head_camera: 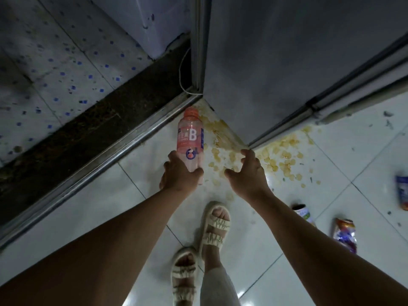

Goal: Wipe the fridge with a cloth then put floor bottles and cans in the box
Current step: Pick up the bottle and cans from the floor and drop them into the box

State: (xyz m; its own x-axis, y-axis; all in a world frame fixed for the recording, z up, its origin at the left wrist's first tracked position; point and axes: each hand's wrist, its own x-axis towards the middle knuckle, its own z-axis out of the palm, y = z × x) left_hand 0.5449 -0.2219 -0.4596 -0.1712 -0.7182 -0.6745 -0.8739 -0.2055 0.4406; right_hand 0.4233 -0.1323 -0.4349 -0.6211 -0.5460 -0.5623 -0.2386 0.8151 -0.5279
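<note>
A pink plastic bottle with a large white B on its label and an orange cap lies by the metal door sill, next to the fridge corner. My left hand is closed around its lower end. My right hand hovers beside it with fingers spread, holding nothing, over scattered crisps. The grey fridge rises ahead on the right. A can lies on the floor behind my right forearm. No cloth or box is in view.
Crisps are strewn around the fridge's base. A snack wrapper and a blue packet lie on the white tiles at right. A metal sill runs diagonally on the left. My sandalled feet stand below.
</note>
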